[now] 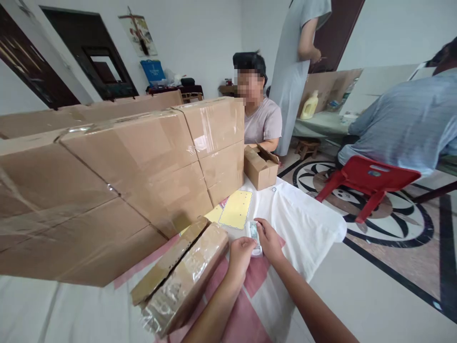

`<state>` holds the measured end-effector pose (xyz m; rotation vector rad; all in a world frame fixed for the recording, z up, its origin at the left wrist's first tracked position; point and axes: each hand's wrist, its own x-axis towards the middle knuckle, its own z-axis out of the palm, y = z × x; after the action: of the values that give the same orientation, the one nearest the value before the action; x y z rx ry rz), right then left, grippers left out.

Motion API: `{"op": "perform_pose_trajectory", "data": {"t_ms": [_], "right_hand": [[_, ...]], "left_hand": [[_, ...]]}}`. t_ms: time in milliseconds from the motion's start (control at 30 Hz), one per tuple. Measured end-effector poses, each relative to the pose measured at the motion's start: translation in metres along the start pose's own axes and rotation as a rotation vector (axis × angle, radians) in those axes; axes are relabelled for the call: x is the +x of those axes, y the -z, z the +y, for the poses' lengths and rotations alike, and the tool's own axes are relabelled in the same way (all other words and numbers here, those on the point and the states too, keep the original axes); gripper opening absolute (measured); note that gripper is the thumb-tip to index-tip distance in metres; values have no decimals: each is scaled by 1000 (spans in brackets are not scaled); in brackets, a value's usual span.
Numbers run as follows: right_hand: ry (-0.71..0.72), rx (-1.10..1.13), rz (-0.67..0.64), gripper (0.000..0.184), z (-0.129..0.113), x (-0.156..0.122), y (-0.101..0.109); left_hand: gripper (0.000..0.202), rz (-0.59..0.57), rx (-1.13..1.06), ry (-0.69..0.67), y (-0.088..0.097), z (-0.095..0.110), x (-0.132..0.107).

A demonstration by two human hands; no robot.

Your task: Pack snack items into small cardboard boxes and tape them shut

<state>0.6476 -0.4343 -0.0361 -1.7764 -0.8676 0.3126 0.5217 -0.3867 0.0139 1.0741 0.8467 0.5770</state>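
Both hands are at a small white, flat rectangular item [253,229] with a greenish panel on its face; its exact kind is too small to make out. With fingers bent together, my left hand [242,252] grips its near left side. My right hand [269,237] is wrapped along the right side, thumb on top. Beneath lies a white and pink cloth [303,209] over the table. To the left of my hands stands a long taped cardboard box [189,271], its top flaps slightly parted. A yellow sheet [236,209] lies just beyond the item.
A wall of stacked cardboard boxes [143,181] fills the left side. A smaller opened carton [262,171] stands at the table's far end, before a seated person [266,119]. Another person sits on a red chair [382,176] at right; one stands behind.
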Motion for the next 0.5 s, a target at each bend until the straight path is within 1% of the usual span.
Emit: {"op": "perform_pose_trajectory", "data": {"t_ms": [100,200,367,500], "right_hand": [[7,-7,-14,42,-1,1,0],[13,-6,-3,43,1,1,-1],[26,-14,11,42,6,3,-3],[38,-22,10,43,7,3,-3]], "left_hand": [[26,13,-42,-5,-5,9,0],[29,10,-60,20,-6,13,-3],[33,73,-88,67,-5,6,-14],[37,125,-131,82,-10,4,-17]]}}
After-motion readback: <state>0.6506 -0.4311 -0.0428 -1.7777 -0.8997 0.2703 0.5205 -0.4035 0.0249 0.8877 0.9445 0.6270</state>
